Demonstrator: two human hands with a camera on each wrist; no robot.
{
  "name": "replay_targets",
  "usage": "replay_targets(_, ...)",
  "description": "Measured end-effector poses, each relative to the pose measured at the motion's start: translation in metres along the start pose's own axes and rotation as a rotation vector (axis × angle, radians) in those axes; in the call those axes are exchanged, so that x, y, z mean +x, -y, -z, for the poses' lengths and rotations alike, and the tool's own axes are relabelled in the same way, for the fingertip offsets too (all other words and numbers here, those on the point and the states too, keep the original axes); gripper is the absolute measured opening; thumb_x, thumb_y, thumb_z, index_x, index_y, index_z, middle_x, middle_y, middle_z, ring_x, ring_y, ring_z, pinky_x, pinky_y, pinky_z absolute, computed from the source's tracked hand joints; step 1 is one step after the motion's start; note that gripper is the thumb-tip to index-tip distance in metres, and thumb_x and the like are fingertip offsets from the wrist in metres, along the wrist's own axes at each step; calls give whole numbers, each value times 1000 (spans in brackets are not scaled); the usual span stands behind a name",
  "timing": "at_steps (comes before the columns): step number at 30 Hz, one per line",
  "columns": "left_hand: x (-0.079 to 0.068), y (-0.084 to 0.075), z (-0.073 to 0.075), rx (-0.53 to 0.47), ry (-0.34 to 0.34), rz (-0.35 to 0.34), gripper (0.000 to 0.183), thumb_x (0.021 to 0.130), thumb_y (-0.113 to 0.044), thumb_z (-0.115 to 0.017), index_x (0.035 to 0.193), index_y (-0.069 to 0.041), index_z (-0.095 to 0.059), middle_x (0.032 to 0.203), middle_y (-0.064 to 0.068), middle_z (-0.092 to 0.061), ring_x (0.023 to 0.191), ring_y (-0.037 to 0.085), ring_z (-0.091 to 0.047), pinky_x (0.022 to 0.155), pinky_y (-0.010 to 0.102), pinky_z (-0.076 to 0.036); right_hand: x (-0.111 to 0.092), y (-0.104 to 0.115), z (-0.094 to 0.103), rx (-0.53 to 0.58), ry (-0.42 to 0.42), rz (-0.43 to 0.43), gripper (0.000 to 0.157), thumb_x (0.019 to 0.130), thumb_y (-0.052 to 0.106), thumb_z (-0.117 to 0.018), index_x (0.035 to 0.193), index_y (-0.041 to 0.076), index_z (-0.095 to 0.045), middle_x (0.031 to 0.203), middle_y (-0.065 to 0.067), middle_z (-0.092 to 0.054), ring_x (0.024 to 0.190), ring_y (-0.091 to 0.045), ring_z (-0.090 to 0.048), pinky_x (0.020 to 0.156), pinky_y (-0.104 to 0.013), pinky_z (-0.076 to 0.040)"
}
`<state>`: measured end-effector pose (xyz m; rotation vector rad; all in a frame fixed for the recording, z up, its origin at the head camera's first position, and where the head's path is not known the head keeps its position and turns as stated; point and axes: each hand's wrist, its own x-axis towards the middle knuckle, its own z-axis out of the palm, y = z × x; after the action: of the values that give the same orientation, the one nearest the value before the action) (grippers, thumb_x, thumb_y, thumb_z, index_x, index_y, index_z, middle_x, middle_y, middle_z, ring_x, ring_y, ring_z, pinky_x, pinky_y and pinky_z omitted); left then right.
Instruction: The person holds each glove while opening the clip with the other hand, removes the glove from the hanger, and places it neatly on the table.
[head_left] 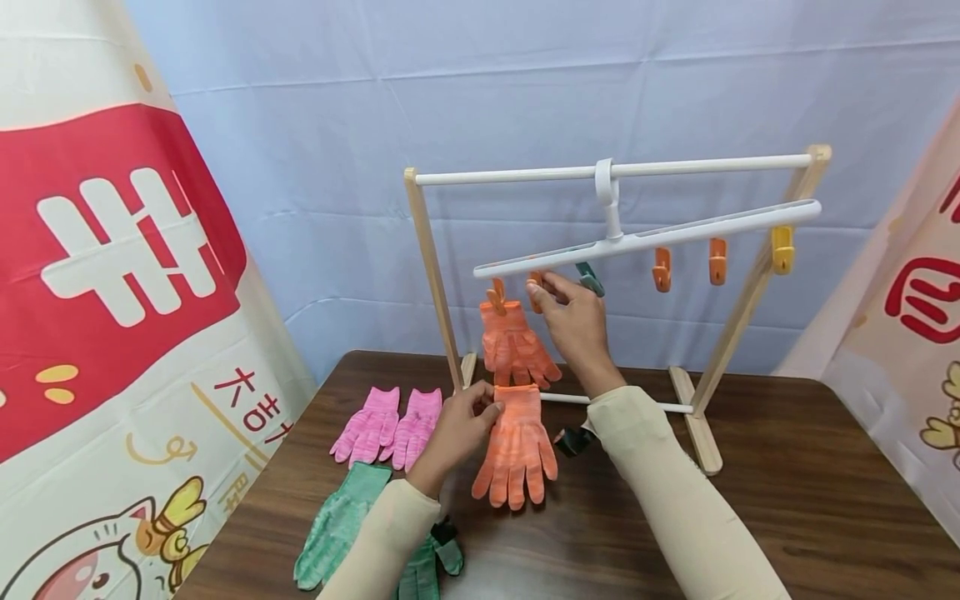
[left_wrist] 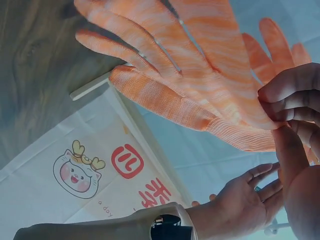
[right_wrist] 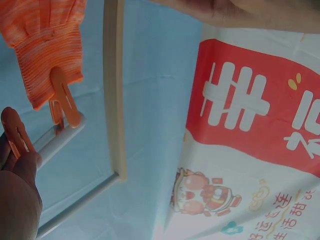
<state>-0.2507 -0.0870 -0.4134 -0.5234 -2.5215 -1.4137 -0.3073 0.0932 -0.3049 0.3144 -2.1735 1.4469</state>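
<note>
My left hand (head_left: 459, 425) pinches the cuff of an orange knit glove (head_left: 517, 446), which hangs fingers down over the table. In the left wrist view, thumb and fingertips grip the cuff edge of this glove (left_wrist: 200, 55). Higher up, my right hand (head_left: 576, 321) pinches an orange clip (head_left: 535, 292) under the left part of a white hanger (head_left: 652, 240). The right wrist view shows thumb and fingers on that clip (right_wrist: 16, 132). Beside it, a second orange glove (head_left: 517, 346) hangs by its cuff from another orange clip (head_left: 496, 297) at the hanger's left end.
The hanger tilts, left end low, on a wooden rack's white bar (head_left: 517, 177). A green clip (head_left: 590, 279), two orange clips (head_left: 662, 269) and a yellow clip (head_left: 782, 250) hang along it. Pink gloves (head_left: 367, 425) and green gloves (head_left: 341, 517) lie on the table (head_left: 600, 533) at left.
</note>
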Motion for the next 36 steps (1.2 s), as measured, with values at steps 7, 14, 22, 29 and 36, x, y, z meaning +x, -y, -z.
replay_targets(7, -5, 9, 0, -3, -19, 60, 5, 90, -16, -57, 87, -13, -57, 72, -2, -55, 61, 11, -50, 52, 26, -42, 0, 1, 0, -6, 1, 10, 45, 84, 49, -58, 122, 25, -59, 108, 2, -65, 101, -14, -57, 78, -39, -49)
replay_targets(14, -7, 21, -1, 25, -22, 94, 5, 90, -15, -58, 88, -11, -57, 72, -1, -55, 58, 11, -49, 50, 26, -41, 1, 0, 0, -5, 1, 27, 44, 84, 48, -58, 122, 26, -59, 109, 3, -64, 102, -14, -57, 79, -39, -48)
replay_targets(22, -12, 31, -3, 4, 15, 143, 6, 91, -16, -57, 87, -11, -57, 70, 0, -55, 52, 10, -47, 46, 25, -40, 0, -2, 0, 4, 24, 19, 46, 84, 50, -58, 124, 28, -57, 111, 4, -63, 104, -14, -56, 80, -41, -47)
replay_targets(29, -17, 39, -7, 17, 62, 147, 6, 90, -13, -56, 87, -9, -57, 72, 0, -56, 54, 9, -51, 48, 25, -43, 1, -3, 0, 12, 10, 10, 44, 83, 49, -59, 123, 30, -57, 113, 7, -62, 103, -14, -57, 81, -40, -47)
replay_targets(36, -24, 46, -8, 102, 122, 157, 5, 89, -13, -57, 87, -9, -58, 68, -1, -55, 52, 9, -46, 48, 25, -39, 1, -4, -1, 34, 22, 13, 44, 83, 47, -61, 122, 26, -59, 113, 6, -61, 103, -16, -57, 81, -40, -47)
